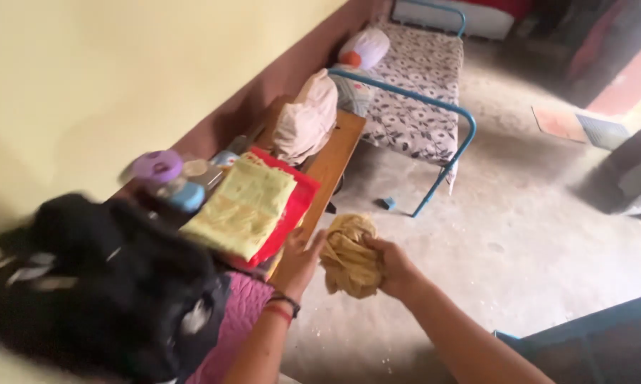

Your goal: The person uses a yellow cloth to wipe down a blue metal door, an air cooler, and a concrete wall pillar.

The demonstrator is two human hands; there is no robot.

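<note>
Head view, left to right: a black bag (100,277) slumps blurred at the near left end of the wooden bench (338,153), its contents unseen. Behind it stand a purple-lidded jar (157,167) and a blue-capped container (185,193), their contents too blurred to tell. A folded yellow cloth (242,206) lies on a red one (295,203) mid-bench, with a pale stuffed sack (306,121) at the far end. Off the bench's front edge, the left hand (299,259) has its grip loosened, fingers spread against a crumpled yellow cloth bundle (349,254) held in the air above the floor. The right hand (393,267) has its grip clenched into the bundle's side. Soft, light and limp, it seems best gathered by the bunched folds. Beyond stands a blue-framed bed (413,78).
</note>
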